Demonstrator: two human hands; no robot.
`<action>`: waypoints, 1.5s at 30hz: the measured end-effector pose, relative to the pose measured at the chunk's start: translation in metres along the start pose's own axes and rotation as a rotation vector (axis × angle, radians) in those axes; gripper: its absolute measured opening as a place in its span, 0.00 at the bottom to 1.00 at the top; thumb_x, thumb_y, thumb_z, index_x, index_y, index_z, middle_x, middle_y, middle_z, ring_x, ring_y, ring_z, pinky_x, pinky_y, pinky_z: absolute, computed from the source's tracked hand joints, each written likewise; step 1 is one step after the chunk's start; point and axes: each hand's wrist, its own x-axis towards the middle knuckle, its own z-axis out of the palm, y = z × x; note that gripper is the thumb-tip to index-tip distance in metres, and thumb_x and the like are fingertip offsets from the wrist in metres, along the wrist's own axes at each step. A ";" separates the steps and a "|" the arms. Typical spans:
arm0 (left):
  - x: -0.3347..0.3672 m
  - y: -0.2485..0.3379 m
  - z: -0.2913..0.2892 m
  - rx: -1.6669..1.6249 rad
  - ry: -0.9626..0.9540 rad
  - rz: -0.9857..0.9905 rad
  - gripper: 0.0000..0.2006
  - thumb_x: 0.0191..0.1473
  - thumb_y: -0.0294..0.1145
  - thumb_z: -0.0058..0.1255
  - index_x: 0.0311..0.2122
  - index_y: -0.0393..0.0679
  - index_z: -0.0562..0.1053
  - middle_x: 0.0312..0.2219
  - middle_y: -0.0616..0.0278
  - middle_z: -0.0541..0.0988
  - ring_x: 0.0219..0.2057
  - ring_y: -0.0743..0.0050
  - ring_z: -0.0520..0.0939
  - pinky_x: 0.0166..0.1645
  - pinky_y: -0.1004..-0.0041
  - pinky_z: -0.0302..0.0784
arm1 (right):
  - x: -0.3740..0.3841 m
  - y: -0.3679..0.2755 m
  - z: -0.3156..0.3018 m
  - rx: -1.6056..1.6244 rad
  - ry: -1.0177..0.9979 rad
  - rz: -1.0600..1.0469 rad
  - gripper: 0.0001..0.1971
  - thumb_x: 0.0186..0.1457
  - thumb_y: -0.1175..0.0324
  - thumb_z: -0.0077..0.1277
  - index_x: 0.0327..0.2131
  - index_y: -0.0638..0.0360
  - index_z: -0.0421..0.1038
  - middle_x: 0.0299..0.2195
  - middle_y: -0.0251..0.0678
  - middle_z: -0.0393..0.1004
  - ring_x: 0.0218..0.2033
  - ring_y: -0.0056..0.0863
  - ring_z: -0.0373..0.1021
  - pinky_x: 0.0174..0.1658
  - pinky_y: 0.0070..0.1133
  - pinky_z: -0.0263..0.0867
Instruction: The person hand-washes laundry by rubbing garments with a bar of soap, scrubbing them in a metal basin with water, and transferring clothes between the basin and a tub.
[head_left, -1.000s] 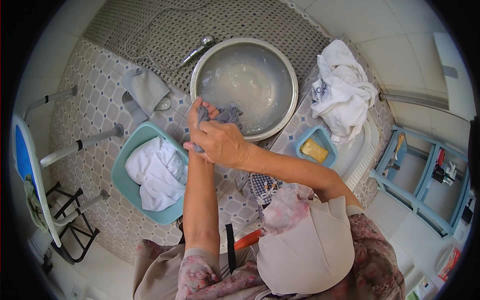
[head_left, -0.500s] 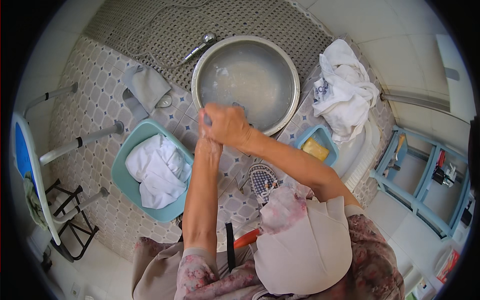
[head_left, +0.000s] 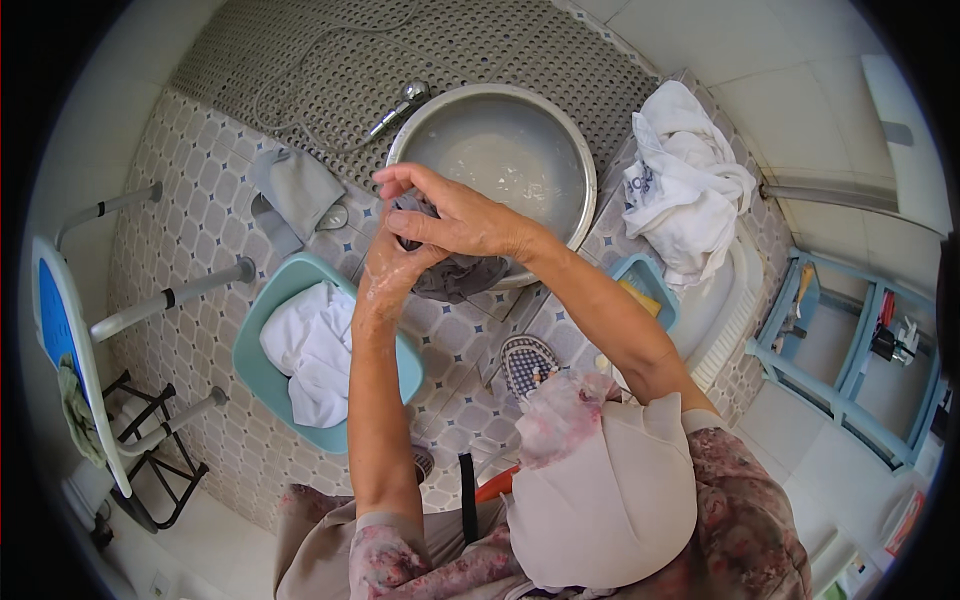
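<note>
A wet dark grey cloth (head_left: 460, 279) is bunched at the near-left rim of a metal basin (head_left: 592, 190) holding cloudy water. My left hand (head_left: 388, 262), wet with suds, grips the cloth. Over it lies my right hand (head_left: 470, 220), fingers stretched out and thumb apart, with a fold of the cloth showing between them. Part of the cloth is hidden by both hands. Left of my left forearm stands a teal tub (head_left: 268, 386) with white cloth (head_left: 310, 350) in it.
A shower head (head_left: 414, 92) lies on the perforated mat behind the basin. Grey cloth (head_left: 298, 188) rests on the tiles at left. White laundry (head_left: 690, 190) is heaped at right, near a small blue basin (head_left: 662, 284) with a yellow bar. A blue rack (head_left: 840, 400) stands far right.
My right hand has gone from a closed fist to stretched fingers. More of the dark grey cloth shows below the hands. The yellow bar is now largely behind my right arm.
</note>
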 end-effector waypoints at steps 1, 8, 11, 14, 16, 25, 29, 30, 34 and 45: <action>0.000 0.006 0.000 -0.034 0.075 0.008 0.26 0.43 0.31 0.59 0.49 0.34 0.67 0.40 0.62 0.74 0.40 0.74 0.74 0.48 0.74 0.69 | 0.002 -0.001 -0.001 0.136 0.033 -0.044 0.28 0.61 0.52 0.46 0.58 0.60 0.58 0.49 0.41 0.69 0.53 0.31 0.64 0.57 0.26 0.58; -0.008 -0.009 -0.006 -0.660 0.255 0.123 0.19 0.40 0.22 0.46 0.43 0.33 0.70 0.34 0.60 0.76 0.36 0.69 0.78 0.47 0.71 0.73 | -0.016 0.043 -0.019 0.064 -0.135 0.039 0.29 0.57 0.52 0.50 0.58 0.54 0.61 0.52 0.42 0.67 0.54 0.36 0.63 0.58 0.27 0.56; -0.009 -0.028 -0.019 -1.133 0.067 0.330 0.19 0.33 0.24 0.44 0.37 0.39 0.71 0.30 0.58 0.74 0.36 0.55 0.76 0.50 0.59 0.71 | -0.030 0.082 -0.012 -0.353 -0.164 -0.027 0.25 0.53 0.52 0.54 0.52 0.54 0.69 0.47 0.38 0.72 0.50 0.36 0.66 0.56 0.26 0.58; -0.004 -0.045 -0.037 -1.416 -0.353 0.534 0.13 0.33 0.28 0.49 0.31 0.43 0.69 0.30 0.59 0.72 0.43 0.49 0.72 0.54 0.52 0.66 | -0.032 0.093 -0.019 -0.300 -0.051 -0.045 0.22 0.51 0.58 0.57 0.49 0.55 0.71 0.44 0.35 0.75 0.46 0.32 0.69 0.53 0.24 0.61; -0.008 -0.055 -0.040 -1.401 -0.239 0.514 0.14 0.33 0.29 0.49 0.32 0.44 0.71 0.33 0.59 0.74 0.45 0.49 0.72 0.55 0.51 0.65 | -0.037 0.093 -0.027 -0.156 -0.014 0.060 0.21 0.50 0.63 0.57 0.48 0.55 0.71 0.43 0.34 0.75 0.44 0.29 0.70 0.51 0.23 0.63; 0.008 -0.057 -0.002 -1.215 0.392 0.153 0.21 0.46 0.40 0.58 0.46 0.44 0.73 0.45 0.55 0.76 0.49 0.57 0.75 0.57 0.57 0.68 | -0.023 0.018 0.005 0.328 0.243 0.033 0.06 0.48 0.78 0.46 0.32 0.60 0.70 0.35 0.33 0.75 0.36 0.20 0.70 0.45 0.20 0.65; 0.029 -0.107 -0.030 -1.117 -0.149 0.117 0.17 0.58 0.44 0.50 0.44 0.41 0.71 0.36 0.55 0.78 0.38 0.62 0.80 0.46 0.65 0.77 | -0.024 -0.051 0.081 -0.324 0.241 -0.325 0.07 0.52 0.67 0.51 0.24 0.58 0.68 0.22 0.38 0.69 0.25 0.36 0.71 0.32 0.28 0.70; 0.040 -0.115 -0.070 -1.407 -0.714 -0.067 0.17 0.59 0.46 0.48 0.42 0.41 0.71 0.33 0.57 0.78 0.37 0.60 0.80 0.45 0.64 0.78 | -0.015 -0.054 0.097 -0.296 0.231 -0.348 0.07 0.52 0.67 0.51 0.24 0.58 0.68 0.22 0.38 0.69 0.25 0.36 0.71 0.32 0.28 0.70; 0.047 -0.071 0.027 -1.271 -0.050 -0.216 0.16 0.59 0.45 0.47 0.41 0.41 0.71 0.33 0.58 0.78 0.34 0.61 0.80 0.42 0.65 0.78 | 0.016 0.027 0.038 -0.602 0.474 -0.098 0.12 0.56 0.62 0.49 0.23 0.57 0.68 0.21 0.42 0.71 0.23 0.44 0.72 0.26 0.36 0.68; 0.032 -0.068 0.020 -0.957 0.228 0.086 0.17 0.59 0.44 0.46 0.43 0.38 0.71 0.36 0.58 0.77 0.34 0.67 0.79 0.40 0.67 0.77 | -0.001 0.008 0.069 -0.485 0.433 -0.189 0.18 0.60 0.57 0.42 0.24 0.59 0.72 0.22 0.48 0.75 0.23 0.51 0.72 0.28 0.39 0.69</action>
